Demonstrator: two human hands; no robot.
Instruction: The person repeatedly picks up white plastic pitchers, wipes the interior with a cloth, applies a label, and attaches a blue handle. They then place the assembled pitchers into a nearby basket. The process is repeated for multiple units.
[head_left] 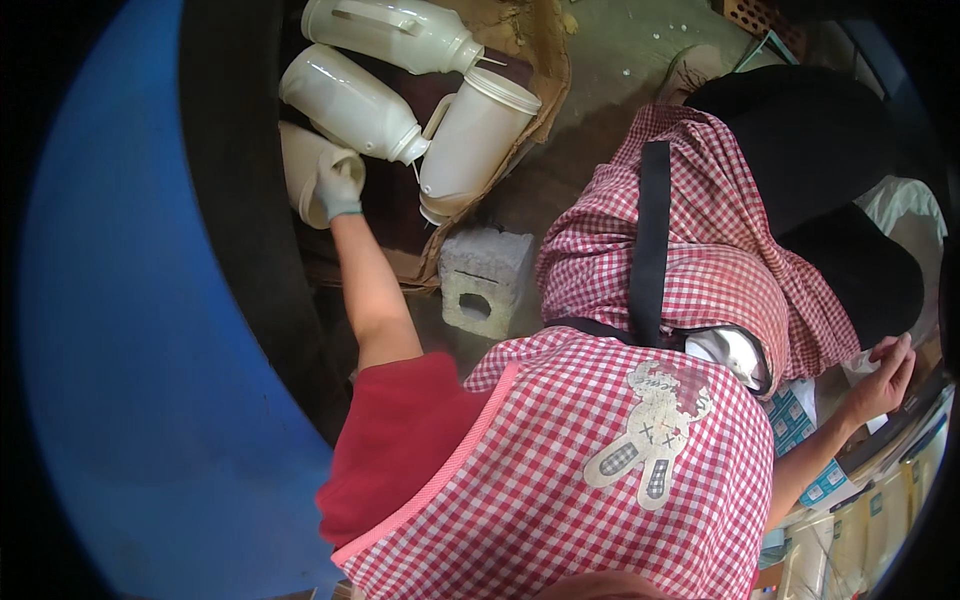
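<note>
**While the cream cylinder [299,165] lies at left, our left hand [339,184] touches its mouth**

Cream flasks [350,103] lie beside it; how far those fingers close we cannot tell. Our right hand [884,380] curls near a knee [893,290], contents unclear.

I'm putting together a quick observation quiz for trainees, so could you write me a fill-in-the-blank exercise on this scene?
1. The gloved hand at the open end of a cream container is the person's ____ one.
2. The checked apron is red and ____.
3. On its front, the patch is shaped like a ____.
4. The large smooth surface at the picture's left is coloured ____.

Missing words: left; white; rabbit; blue.
</note>
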